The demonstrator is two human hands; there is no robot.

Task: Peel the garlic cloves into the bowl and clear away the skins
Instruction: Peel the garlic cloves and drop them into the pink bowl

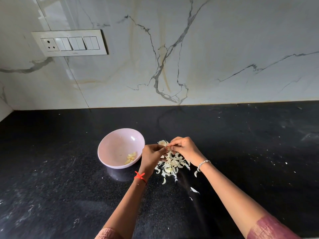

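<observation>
A pale pink bowl (112, 145) stands on the black counter and holds several peeled garlic cloves (131, 157) near its right wall. Just right of it, my left hand (152, 156) and my right hand (184, 149) meet over a heap of white garlic skins (172, 163). Both hands pinch a small garlic clove (167, 147) between their fingertips; most of the clove is hidden by the fingers. A papery piece of garlic (162, 143) lies just behind the hands.
Loose skin flakes (195, 190) lie scattered on the black counter (69, 187) in front of the heap. A marble wall with a switch panel (70, 42) rises behind the counter. White specks dot the counter at the right.
</observation>
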